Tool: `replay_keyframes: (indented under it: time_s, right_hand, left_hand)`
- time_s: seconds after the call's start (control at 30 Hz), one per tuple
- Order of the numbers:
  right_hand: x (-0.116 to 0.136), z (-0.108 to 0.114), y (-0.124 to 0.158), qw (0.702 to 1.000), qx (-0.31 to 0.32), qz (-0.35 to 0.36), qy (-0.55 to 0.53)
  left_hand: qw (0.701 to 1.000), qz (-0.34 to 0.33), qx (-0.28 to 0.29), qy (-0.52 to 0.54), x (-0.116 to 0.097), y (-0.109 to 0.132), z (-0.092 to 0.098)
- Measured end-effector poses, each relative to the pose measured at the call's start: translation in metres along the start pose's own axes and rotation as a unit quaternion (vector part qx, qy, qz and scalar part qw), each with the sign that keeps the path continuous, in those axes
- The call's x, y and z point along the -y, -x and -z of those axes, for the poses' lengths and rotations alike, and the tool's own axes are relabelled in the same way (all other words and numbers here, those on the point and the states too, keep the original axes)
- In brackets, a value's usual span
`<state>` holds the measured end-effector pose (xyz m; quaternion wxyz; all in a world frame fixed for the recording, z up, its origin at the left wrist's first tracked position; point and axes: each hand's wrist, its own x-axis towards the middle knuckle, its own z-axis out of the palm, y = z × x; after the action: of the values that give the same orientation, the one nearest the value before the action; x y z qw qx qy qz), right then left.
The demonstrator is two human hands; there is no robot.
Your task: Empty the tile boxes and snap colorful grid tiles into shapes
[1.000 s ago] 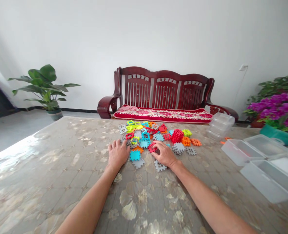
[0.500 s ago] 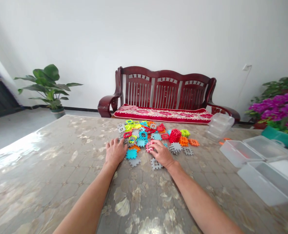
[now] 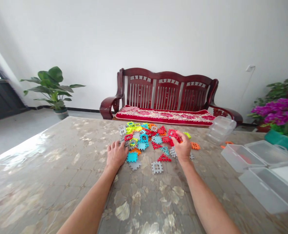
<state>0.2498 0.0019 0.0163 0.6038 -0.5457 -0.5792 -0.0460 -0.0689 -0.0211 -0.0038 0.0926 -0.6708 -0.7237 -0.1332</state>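
My left hand (image 3: 117, 153) rests on the table with its fingers stretched out, beside the left edge of a heap of notched plastic tiles. Nearest to it are a blue square tile (image 3: 132, 157) and a grey tile (image 3: 135, 165). Thumb and fingers of my right hand (image 3: 183, 149) are closed on a red square tile (image 3: 172, 133), at the spot where red tiles are stacked; the hand partly hides them. Close by lie a teal triangular tile (image 3: 165, 150), a red triangular tile (image 3: 164, 158) and a grey window tile (image 3: 157, 167).
Orange tiles (image 3: 195, 146) lie right of my right hand. Clear plastic boxes (image 3: 268, 191) stand open at the right, with stacked clear containers (image 3: 222, 128) farther back. A wooden bench (image 3: 156, 87) stands beyond the patterned tabletop (image 3: 85, 175).
My right hand has moved right and away from me with the red square tile, to the red stack. A red triangular tile now shows where it was. My left hand stays in place.
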Motion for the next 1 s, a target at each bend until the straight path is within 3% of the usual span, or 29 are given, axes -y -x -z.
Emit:
replay_keyframes:
  time_s: [0.07, 0.17, 0.6, 0.7, 0.83, 0.9, 1.0]
  right_hand:
    - [-0.018, 0.006, -0.012, 0.996, -0.021, -0.086, 0.033]
    - [-0.038, 0.011, -0.020, 0.988, -0.025, -0.145, 0.046]
    - [-0.054, 0.000, -0.023, 0.983, 0.016, -0.165, 0.080]
    - [-0.049, 0.004, -0.023, 0.986, 0.003, -0.135, 0.102]
    - [-0.024, 0.008, -0.014, 0.995, -0.030, -0.032, 0.085]
    - [-0.005, 0.003, 0.001, 0.999, 0.018, 0.020, 0.037]
    - [0.022, -0.013, 0.032, 0.988, 0.140, 0.057, -0.015]
  left_hand:
    - [1.000, -0.003, 0.000, 0.000, 0.000, 0.000, 0.000]
    - [1.000, -0.003, 0.000, 0.000, 0.001, 0.001, -0.001]
    - [1.000, -0.004, 0.003, 0.008, 0.004, 0.001, -0.005]
    - [1.000, -0.005, 0.010, 0.018, 0.005, 0.002, -0.004]
    - [0.999, -0.001, 0.018, 0.043, 0.008, 0.003, -0.003]
    - [0.998, 0.000, 0.025, 0.053, 0.010, 0.003, -0.002]
    - [0.997, -0.001, 0.036, 0.067, 0.011, 0.003, -0.001]
